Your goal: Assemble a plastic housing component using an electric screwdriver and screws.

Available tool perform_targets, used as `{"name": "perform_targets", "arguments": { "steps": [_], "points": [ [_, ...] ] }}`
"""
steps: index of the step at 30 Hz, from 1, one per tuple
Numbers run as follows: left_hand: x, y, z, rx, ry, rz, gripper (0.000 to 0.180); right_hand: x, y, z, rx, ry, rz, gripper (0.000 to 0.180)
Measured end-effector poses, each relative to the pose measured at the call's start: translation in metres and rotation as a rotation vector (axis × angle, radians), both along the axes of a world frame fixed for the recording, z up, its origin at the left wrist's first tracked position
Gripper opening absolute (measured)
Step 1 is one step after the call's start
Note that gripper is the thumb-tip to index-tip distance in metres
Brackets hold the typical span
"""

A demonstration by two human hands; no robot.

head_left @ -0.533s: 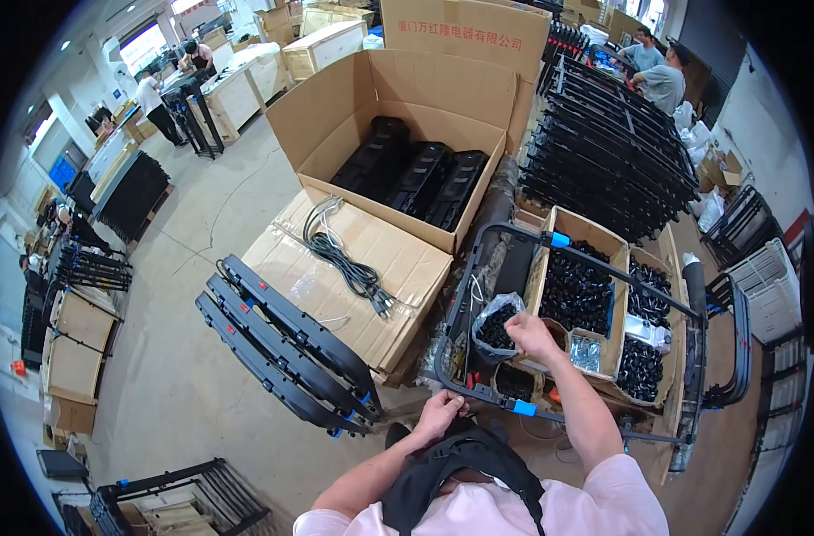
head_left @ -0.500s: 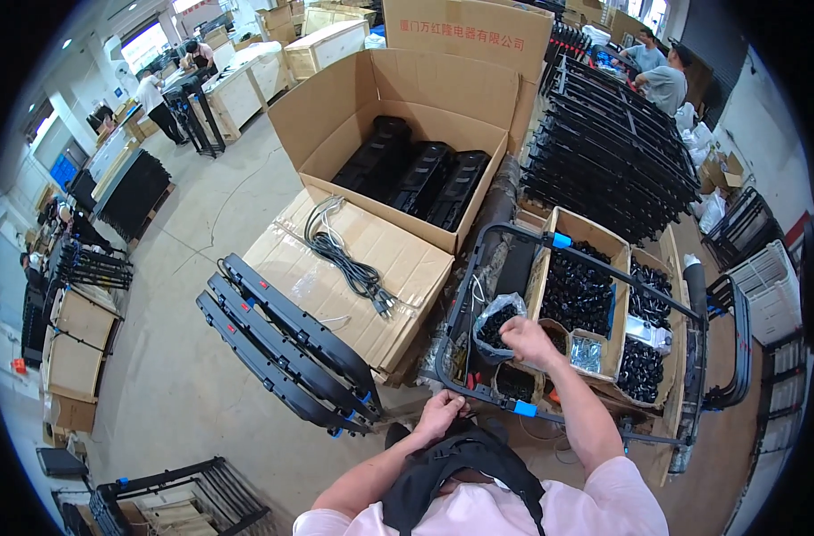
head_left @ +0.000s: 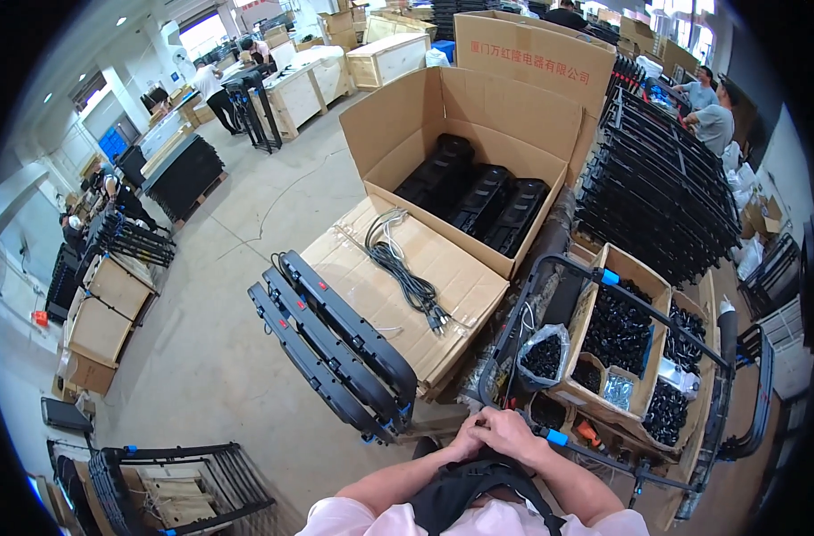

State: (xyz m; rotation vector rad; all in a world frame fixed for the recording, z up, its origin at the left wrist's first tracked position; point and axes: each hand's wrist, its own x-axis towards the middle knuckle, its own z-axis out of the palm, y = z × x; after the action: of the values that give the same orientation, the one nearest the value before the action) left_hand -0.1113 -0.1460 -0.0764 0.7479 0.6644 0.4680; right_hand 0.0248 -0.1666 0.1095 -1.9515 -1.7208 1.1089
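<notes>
My left hand point(head_left: 465, 440) and my right hand point(head_left: 507, 431) meet at the near left corner of a black tubular frame point(head_left: 492, 362). Both hands have their fingers closed and pressed together; whatever they pinch is too small or hidden to make out. The frame lies across the workbench and carries blue sleeves, one blue sleeve point(head_left: 557, 437) just right of my right hand. Beyond my hands stands a clear plastic bag point(head_left: 563, 338) of small black parts. Right of it sits a wooden box point(head_left: 660, 353) of black plastic parts, with a small tray of silvery screws point(head_left: 618, 389).
An orange-and-black tool point(head_left: 590, 433) lies under the frame. On the left, several curved black panels point(head_left: 335, 344) lean against a carton point(head_left: 340, 246) with a coiled cable point(head_left: 407, 279). Behind it, an open carton point(head_left: 385, 125) holds long black parts. Stacked black frames point(head_left: 662, 170) stand at the back right.
My right hand has left the bag of black parts and come down beside my left hand at the frame's corner. The whole view has shifted, so the scene sits further right and lower.
</notes>
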Motion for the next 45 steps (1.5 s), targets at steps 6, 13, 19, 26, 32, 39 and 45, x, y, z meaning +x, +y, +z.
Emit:
{"name": "perform_targets", "arguments": {
  "steps": [6,13,19,26,32,39,45],
  "points": [
    [-0.008,-0.014,-0.063,-0.257,-0.287,0.01,0.02,-0.01,0.001,0.017,0.184,0.234,0.074,0.02],
    [0.003,0.006,-0.043,0.359,-0.425,-0.001,0.018,-0.002,0.001,0.019,0.163,0.179,0.12,0.021],
    [-0.003,0.008,0.002,-0.273,-0.146,-0.011,0.019,-0.011,-0.024,-0.001,0.192,0.203,-0.13,0.024],
    [0.008,0.027,0.056,0.0,0.23,-0.167,0.018,-0.011,-0.109,-0.069,-0.067,1.049,-0.942,0.018],
    [0.01,0.037,0.077,-0.065,0.315,-0.216,0.016,-0.028,-0.099,-0.128,0.042,1.339,-1.345,0.019],
    [0.013,0.044,0.072,-0.057,0.406,-0.245,0.016,-0.031,-0.063,-0.143,0.053,1.436,-1.324,0.013],
    [0.01,0.052,0.092,-0.118,0.416,-0.359,0.019,-0.032,-0.063,-0.142,0.041,1.467,-1.271,0.014]
  ]
}}
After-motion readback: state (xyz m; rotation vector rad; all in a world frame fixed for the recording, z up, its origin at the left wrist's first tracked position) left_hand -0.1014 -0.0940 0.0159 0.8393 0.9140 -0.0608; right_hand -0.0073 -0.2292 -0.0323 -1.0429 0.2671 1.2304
